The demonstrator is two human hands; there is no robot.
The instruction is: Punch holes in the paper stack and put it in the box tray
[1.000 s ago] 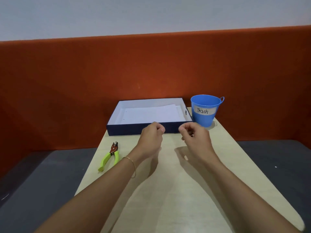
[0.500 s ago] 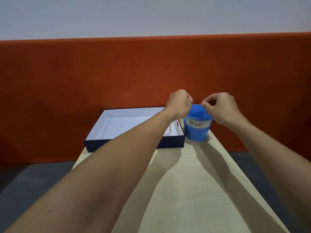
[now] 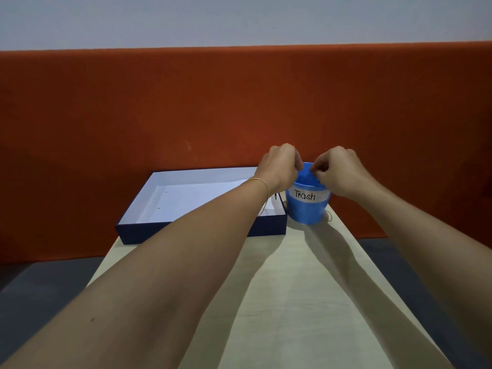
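Above the mouth of the trash bucket (image 3: pixel 306 209), the left grip (image 3: pixel 279 169) and right grip (image 3: pixel 338 171) hang clenched, fingertips pinched; whether they hold anything I cannot tell. The paper stack (image 3: pixel 199 198) lies flat in the box tray (image 3: pixel 202 230), leftward of the left grip, on the table (image 3: pixel 292 302).

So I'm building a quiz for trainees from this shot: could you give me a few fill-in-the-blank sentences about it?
1. The left hand and right hand are held over the blue ___.
2. Its white label reads ___.
3. The paper stack lies inside the ___.
4. The gold bracelet sits on the ___ wrist.

Missing words: bucket; Trash; box tray; left.
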